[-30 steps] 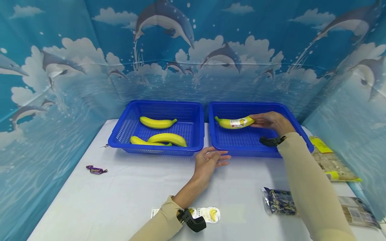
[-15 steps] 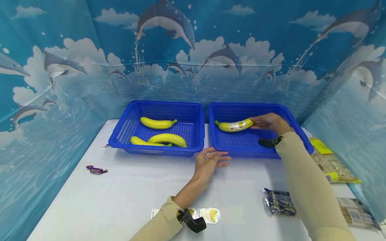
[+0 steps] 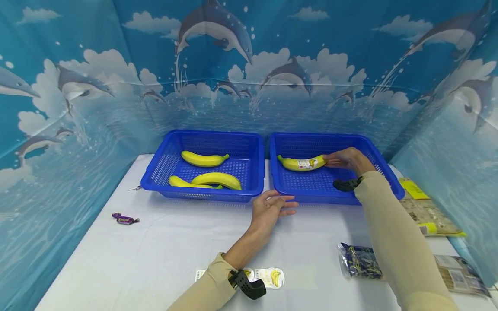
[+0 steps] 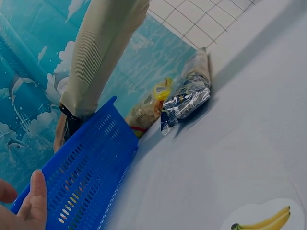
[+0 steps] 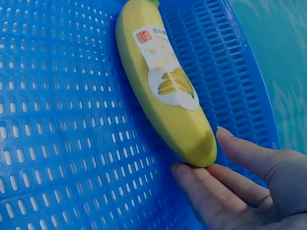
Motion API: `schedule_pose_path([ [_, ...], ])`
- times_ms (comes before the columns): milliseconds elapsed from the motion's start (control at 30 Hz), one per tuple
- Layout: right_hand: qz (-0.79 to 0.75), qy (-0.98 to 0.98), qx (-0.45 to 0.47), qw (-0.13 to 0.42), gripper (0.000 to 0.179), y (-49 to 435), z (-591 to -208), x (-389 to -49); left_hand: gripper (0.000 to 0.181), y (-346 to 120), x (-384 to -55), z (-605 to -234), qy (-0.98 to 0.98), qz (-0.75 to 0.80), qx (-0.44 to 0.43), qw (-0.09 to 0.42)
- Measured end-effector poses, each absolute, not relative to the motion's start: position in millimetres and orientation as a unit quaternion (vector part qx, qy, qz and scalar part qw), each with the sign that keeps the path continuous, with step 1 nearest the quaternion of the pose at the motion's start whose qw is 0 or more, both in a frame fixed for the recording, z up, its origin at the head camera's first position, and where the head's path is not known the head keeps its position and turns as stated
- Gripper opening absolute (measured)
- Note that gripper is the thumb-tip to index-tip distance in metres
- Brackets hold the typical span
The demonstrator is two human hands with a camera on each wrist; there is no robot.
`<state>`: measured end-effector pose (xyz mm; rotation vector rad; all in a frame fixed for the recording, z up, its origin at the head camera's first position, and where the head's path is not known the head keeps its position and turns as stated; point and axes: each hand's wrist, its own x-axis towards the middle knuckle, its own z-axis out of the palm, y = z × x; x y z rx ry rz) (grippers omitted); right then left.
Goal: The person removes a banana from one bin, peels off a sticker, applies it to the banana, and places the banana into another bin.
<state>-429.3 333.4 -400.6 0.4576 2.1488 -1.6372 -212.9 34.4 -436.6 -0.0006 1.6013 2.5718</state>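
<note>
In the right blue basket (image 3: 303, 199), a yellow banana (image 3: 289, 163) lies lengthwise, stem to the left. It bears a white label (image 5: 163, 67) with a banana picture. My right hand (image 3: 350, 159) is at its blunt end; in the right wrist view the fairly straight fingers (image 5: 206, 187) touch beneath that end, while the thumb stands just beside it. My left hand (image 3: 268, 209) is by the basket's front left corner, fingers loosely extended, holding nothing. Its thumb (image 4: 38, 196) shows in front of the basket wall in the left wrist view.
The left blue basket (image 3: 202, 196) holds three bananas (image 3: 204, 159) without visible labels. Banana stickers (image 3: 270, 277) lie at the front, partly under the left forearm. A purple wrapped candy (image 3: 125, 220) lies at left; dark packet (image 3: 359, 261) and other bags (image 3: 432, 211) at right.
The labelled banana has come down slightly in the right basket, and my right hand has lowered with it. The left hand stays where it was.
</note>
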Motion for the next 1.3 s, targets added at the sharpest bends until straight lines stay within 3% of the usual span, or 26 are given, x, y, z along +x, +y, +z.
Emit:
schedule_pose_path([
  [200, -0.589, 0.765, 0.150, 0.212, 0.062, 332, -401, -423, 0.022, 34, -213, -438, 0.533, 0.844, 0.002, 0.055],
  [400, -0.610, 0.744, 0.167, 0.217, 0.073, 331, -399, -423, 0.023, 33, -211, -438, 0.532, 0.844, -0.002, 0.062],
  [567, -0.599, 0.759, 0.154, 0.202, 0.073, 330, -400, -422, 0.024, 31, -210, -438, 0.527, 0.847, -0.011, 0.070],
  [967, -0.544, 0.818, 0.135, 0.129, 0.069, 328, -378, -411, 0.019, 5, -201, -421, 0.592, 0.790, 0.003, 0.158],
  [1133, -0.518, 0.839, 0.096, 0.134, 0.081, 329, -366, -403, 0.019, -11, -193, -409, 0.651, 0.745, 0.038, 0.141],
  [1300, -0.528, 0.839, 0.056, 0.123, 0.081, 325, -358, -397, 0.021, -32, -183, -396, 0.671, 0.733, 0.097, 0.062],
])
